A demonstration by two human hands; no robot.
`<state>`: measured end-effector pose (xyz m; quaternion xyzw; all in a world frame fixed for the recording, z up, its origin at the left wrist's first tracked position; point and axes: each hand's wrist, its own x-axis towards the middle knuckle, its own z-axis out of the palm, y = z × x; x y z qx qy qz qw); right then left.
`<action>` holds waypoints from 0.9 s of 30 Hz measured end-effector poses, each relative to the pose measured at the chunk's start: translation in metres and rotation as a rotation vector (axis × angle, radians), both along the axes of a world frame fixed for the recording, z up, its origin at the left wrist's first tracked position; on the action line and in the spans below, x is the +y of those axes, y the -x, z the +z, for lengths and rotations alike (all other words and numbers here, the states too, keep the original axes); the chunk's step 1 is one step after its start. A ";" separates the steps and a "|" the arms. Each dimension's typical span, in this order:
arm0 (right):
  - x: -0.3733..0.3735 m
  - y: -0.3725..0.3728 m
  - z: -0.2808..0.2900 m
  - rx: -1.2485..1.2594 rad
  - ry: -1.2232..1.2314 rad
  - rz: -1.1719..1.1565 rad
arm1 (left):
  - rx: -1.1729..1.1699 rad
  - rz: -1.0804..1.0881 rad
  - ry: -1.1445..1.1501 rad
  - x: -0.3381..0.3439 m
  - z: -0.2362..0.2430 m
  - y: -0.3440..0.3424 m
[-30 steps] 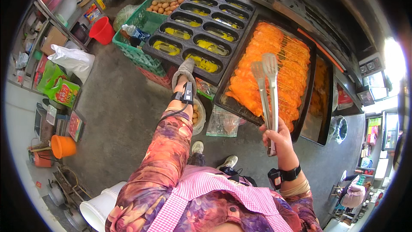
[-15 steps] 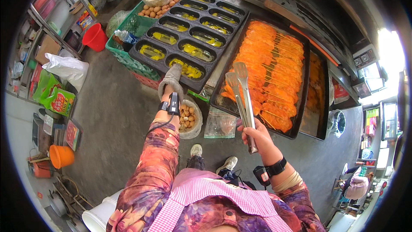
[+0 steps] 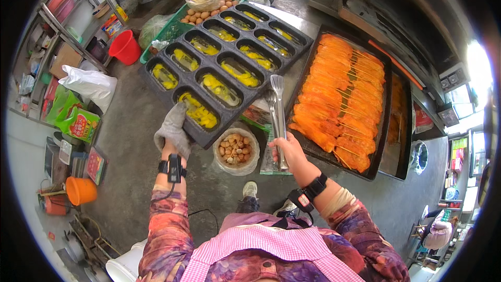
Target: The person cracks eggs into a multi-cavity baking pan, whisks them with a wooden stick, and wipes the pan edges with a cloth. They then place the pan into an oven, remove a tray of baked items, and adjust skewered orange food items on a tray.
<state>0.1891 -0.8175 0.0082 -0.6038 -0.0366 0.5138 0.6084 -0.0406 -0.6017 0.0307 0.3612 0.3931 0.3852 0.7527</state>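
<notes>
The dark grey pan (image 3: 209, 137), which I hold by its near edge, is a heavy-looking oblong with twelve long oval wells in two rows of six; yellow, broken-up egg (image 3: 198, 115) lies in the wells, glossy and clear between the yellow patches; the pan sits slantwise ahead of me, its far end off to the right; the metal tongs (image 3: 281, 120) I grip point away from me, their flattened tips slightly parted, near the pan's right side.
</notes>
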 end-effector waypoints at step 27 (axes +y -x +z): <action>-0.041 0.012 0.058 -0.089 -0.207 0.217 | -0.041 0.291 -0.139 -0.141 0.108 0.104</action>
